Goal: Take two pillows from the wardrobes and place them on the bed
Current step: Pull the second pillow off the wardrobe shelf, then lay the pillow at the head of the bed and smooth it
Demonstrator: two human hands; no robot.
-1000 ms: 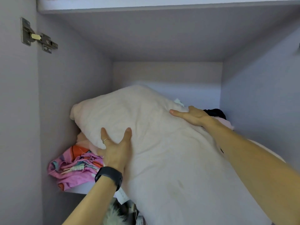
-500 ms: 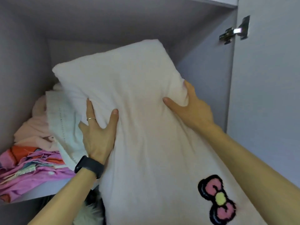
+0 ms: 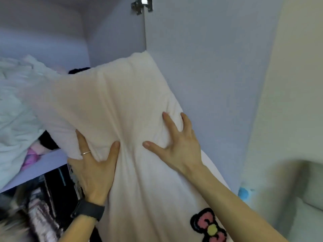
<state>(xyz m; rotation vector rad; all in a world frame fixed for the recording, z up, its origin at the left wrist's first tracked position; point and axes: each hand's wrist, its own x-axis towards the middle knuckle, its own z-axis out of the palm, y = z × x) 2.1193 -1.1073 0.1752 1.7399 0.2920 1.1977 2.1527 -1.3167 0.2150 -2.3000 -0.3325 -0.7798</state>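
Closest to me, the lower end of the pale pink pillow point(image 3: 122, 105) runs out of the bottom of the view, and a pink and black bow patch point(image 3: 208, 226) with a yellow centre shows on it just beside my right forearm. My left wrist wears a black watch point(image 3: 88, 209). Above it my left hand point(image 3: 95, 165) grips the pillow's left side, thumb pressed into the front and a fold of fabric bunched between thumb and fingers; a thin ring point(image 3: 86, 152) sits on one finger. My right hand point(image 3: 176, 147) holds the pillow's right side, fingers spread and dug into the stuffing, thumb stretched toward the middle.

The pillow stands tilted between my hands in front of the open wardrobe, its upper corner up against the grey door point(image 3: 201, 67).

To the left, below the lilac shelf point(image 3: 47, 165), dark hanging clothes point(image 3: 43, 203) are blurred. On the shelf lies a heap of white bedding point(image 3: 14, 109) with a bit of pink fabric point(image 3: 30, 155) under it. The pillow's left corner overlaps this heap. Something black point(image 3: 78, 70) peeks out behind the pillow's top edge.

Farthest up, a metal hinge point(image 3: 142, 5) sits where the door meets the cabinet side. A cream wall point(image 3: 288, 102) fills the right.
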